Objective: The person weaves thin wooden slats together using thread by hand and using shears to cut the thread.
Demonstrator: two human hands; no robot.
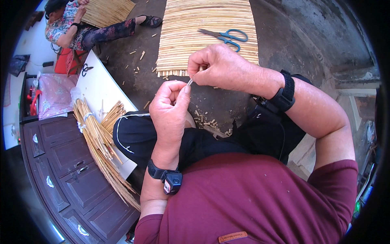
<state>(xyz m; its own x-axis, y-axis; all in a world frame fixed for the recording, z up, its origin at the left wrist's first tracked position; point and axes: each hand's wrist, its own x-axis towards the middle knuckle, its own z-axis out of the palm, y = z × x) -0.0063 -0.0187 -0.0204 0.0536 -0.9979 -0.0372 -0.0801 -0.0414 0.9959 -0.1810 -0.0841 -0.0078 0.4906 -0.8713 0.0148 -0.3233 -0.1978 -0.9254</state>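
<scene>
My left hand is closed, thumb against forefinger, on a thin pale strand that appears to be cord. My right hand is curled just above and to its right, pinching the other part of that strand; a small brownish item in its fingers is too small to tell. Beyond my hands lies a mat of straw-coloured sticks, with open teal-handled scissors resting on it near my right hand.
A person sits at back left beside another mat. A white board with black scissors and stick bundles is at my left, beside a dark cabinet. Cut stick bits litter the floor.
</scene>
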